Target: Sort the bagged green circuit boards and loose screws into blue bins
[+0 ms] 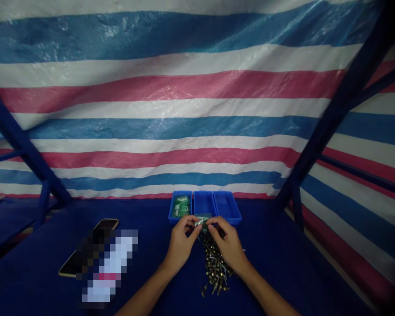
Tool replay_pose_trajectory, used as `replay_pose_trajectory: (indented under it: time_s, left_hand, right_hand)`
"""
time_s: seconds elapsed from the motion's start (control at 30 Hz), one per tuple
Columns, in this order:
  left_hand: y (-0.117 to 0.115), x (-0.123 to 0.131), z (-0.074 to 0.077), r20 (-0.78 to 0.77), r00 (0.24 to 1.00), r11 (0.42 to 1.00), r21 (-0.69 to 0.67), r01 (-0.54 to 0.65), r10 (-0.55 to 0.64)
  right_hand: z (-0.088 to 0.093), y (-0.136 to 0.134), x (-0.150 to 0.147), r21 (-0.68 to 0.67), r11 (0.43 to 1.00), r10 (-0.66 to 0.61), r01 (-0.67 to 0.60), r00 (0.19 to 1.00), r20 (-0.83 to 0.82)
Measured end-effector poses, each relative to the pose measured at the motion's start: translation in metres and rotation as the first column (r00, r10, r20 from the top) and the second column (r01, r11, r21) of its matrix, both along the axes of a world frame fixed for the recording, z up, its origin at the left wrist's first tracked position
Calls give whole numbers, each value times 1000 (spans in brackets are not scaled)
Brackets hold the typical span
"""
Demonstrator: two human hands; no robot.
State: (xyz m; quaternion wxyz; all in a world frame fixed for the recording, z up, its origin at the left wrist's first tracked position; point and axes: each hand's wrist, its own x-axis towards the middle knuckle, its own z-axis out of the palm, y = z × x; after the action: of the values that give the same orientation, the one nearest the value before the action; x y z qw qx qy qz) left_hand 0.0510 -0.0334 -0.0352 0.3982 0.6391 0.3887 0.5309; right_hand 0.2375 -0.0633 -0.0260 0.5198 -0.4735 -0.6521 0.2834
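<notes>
Between both hands is a small clear plastic bag (202, 218) with green printing, held just in front of the blue bins. My left hand (183, 237) pinches its left side between thumb and fingers. On the right side, my right hand (226, 239) grips it the same way. What the bag contains is too small to make out. Below the hands lies a loose pile of small brass-and-silver metal parts (215, 267), partly hidden by my right hand. Similar green-printed bags (181, 205) lie in the left blue bin (170, 215).
A middle blue bin (204, 202) and a right blue bin (227, 206) adjoin the left one. A phone (69, 263) and a blurred-out pale item (113, 267) lie on the left of the blue tabletop (145, 245). Blue frame posts (303, 171) and striped sheeting (184, 87) enclose the table.
</notes>
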Motion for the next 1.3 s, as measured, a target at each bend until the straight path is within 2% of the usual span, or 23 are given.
replay_pose_trajectory:
  time_s: [0.2, 0.37, 0.47, 0.67, 1.3]
  left_hand:
    - [2, 2, -8, 98, 994, 994, -102, 48, -38]
    - [-1, 3, -3, 12, 986, 970, -180, 164, -165]
    - [-4, 2, 2, -32, 989, 980, -139, 139, -145]
    - [-8, 1, 7, -79, 992, 993, -83, 89, -96]
    - [-5, 4, 2, 36, 994, 982, -156, 103, -99]
  right_hand:
    - [-12, 5, -1, -30, 998, -53, 53, 999, -9]
    - [-12, 5, -2, -19, 1000, -26, 24, 992, -121]
    - [-9, 4, -3, -51, 999, -1, -7, 989, -147]
    - [-6, 3, -4, -96, 992, 75, -80, 996, -50]
    - [-2, 1, -5, -72, 994, 85, -88, 995, -54]
